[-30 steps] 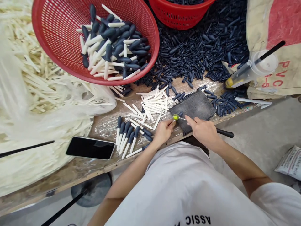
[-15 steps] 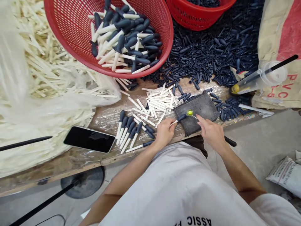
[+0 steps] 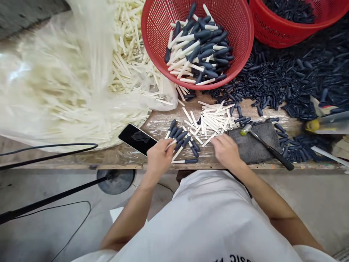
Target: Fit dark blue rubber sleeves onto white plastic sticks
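- Hammer [image 3: 274,152] moved: out of right hand [image 3: 227,151], now lying across dark pad [image 3: 236,148].
- Left hand [image 3: 159,155] shifted toward phone [image 3: 139,139]; pinches navy-handled white stick [image 3: 171,143].
- Right hand beside white strips [image 3: 214,120]; cannot tell if grasping.

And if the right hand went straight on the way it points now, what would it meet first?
The right hand would likely meet the loose white sticks first; its height above them is unclear.
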`<state>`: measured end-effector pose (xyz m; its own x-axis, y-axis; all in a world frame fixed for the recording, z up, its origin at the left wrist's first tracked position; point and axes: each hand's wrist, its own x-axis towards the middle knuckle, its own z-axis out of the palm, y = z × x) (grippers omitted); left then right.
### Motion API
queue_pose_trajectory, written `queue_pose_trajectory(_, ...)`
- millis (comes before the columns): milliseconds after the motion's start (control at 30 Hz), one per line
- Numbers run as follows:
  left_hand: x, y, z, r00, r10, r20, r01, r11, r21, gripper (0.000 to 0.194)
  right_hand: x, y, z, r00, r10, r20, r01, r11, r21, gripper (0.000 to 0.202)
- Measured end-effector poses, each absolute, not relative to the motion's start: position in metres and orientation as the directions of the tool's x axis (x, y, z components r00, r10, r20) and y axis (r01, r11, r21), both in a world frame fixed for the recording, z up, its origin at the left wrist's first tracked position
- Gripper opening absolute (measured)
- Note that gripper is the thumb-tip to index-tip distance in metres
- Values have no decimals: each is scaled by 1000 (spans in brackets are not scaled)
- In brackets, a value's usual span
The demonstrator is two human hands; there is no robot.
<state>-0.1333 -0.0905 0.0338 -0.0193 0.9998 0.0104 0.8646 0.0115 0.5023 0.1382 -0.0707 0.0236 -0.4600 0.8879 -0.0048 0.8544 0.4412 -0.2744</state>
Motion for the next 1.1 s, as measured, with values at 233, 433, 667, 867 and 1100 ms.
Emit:
queue_pose_trajectory(233, -127, -89, 32, 110, 960, 256, 890, -209, 404, 20, 81, -64, 20, -338, 930, -145, 901, 276, -334, 20)
queue_pose_trajectory(433, -85, -94, 17, 559, 759, 335, 589, -648, 484, 32, 119, -72, 43, -381, 775, -505, 423, -340, -840, 17)
queue_pose_trajectory(667, -72, -85, 14, 221, 971, 87, 463, -183, 867, 20, 132, -58, 18, -345, 914, -212, 644, 67, -762, 22)
queue_pose_trajectory(867, -73, -73, 26, -54, 880, -473, -198, 455, 868, 37, 130, -49, 15, -406, 914, -1, 827, 367, -425, 20)
queue_pose_trajectory(1100, -41, -67, 36, 115, 818, -564, -480, 543, 689, 43, 135, -67, 53, -106, 994, 2, 434, 48, -900, 4)
